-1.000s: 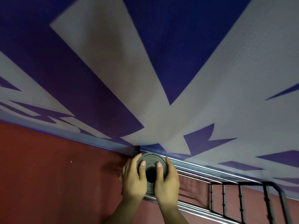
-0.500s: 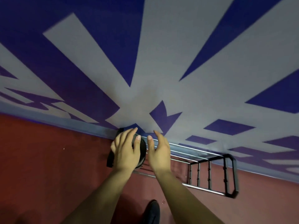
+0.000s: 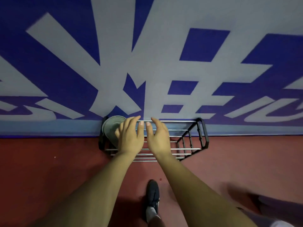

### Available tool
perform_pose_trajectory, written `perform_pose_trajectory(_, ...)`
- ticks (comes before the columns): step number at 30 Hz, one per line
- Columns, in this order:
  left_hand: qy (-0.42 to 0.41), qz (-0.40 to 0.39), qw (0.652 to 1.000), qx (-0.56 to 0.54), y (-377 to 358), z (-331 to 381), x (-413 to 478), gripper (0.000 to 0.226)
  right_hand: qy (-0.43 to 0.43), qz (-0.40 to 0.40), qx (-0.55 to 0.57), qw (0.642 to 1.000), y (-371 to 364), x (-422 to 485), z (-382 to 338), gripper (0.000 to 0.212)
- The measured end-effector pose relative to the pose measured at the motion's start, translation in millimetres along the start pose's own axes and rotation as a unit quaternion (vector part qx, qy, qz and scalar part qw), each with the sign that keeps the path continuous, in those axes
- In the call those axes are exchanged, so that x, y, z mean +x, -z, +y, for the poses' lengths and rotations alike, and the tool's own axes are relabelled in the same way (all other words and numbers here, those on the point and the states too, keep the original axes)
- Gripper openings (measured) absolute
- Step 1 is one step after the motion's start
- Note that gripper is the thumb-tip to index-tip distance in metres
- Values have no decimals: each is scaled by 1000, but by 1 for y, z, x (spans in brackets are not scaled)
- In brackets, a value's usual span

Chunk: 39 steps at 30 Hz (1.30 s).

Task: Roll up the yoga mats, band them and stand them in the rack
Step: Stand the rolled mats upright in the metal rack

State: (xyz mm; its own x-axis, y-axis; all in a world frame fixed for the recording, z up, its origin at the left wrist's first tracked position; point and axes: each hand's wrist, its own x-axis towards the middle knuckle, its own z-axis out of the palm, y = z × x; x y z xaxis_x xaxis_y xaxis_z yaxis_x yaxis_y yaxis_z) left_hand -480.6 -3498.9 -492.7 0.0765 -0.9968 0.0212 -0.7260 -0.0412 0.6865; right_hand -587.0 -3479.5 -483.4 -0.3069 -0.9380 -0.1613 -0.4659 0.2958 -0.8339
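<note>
Nearest, at the bottom edge: a dark shoe (image 3: 153,194) with a grey sock (image 3: 150,212) above it, planted on the red floor (image 3: 49,169). Either side of it, two bare forearms reaching forward.

Further out, left hand (image 3: 129,138) and right hand (image 3: 158,138) side by side over the rack (image 3: 203,135), thumbs nearly meeting, fingers loosely spread and slightly bent, gripping nothing. Left hand in front of the mat (image 3: 111,126); cannot tell whether touching it or just above. Right hand over bare rails, apart from the mat.

Rack: black end frames joined by silver rails, low on the floor, hard against the wall (image 3: 155,46). Mat rolled up, grey, standing on end in the rack's left end, spiral top facing up, right part hidden by the left hand. No telling from here whether banded.

Beyond, wall in large blue and pale grey shapes, a light blue strip along its foot.
</note>
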Motion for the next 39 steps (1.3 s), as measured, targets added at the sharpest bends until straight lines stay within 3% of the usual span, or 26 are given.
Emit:
perform_pose_trajectory(4, -7, 3, 1000, -13, 16, -5, -50, 61, 4, 8, -7, 1000, 0, -51, -1, 47)
perform_pose_trajectory(11, 30, 35, 999, -1, 72, -46, -134, 70, 25, -30, -10, 999, -22, -141, -19, 47)
perform_pose_trajectory(21, 109, 102, 989, 24, 133, -104, -275, 72, 93, -114, 0, 989, -62, -280, -18, 46)
perform_pose_trajectory(26, 168, 110, 979, 28, 162, -140, -380, 51, 112, -175, -7, 978, -87, -373, 0, 47)
perform_pose_trajectory(30, 197, 136, 968, 71, 199, -178, -469, 70, 122, -219, -9, 968, -110, -446, -2, 45)
perform_pose_trajectory(36, 239, 172, 954, 61, 262, -232, -537, 62, 154, -276, -14, 949, -162, -532, -23, 45)
perform_pose_trajectory(39, 255, 193, 946, 55, 284, -263, -556, 72, 152, -307, -31, 939, -193, -568, -30, 46)
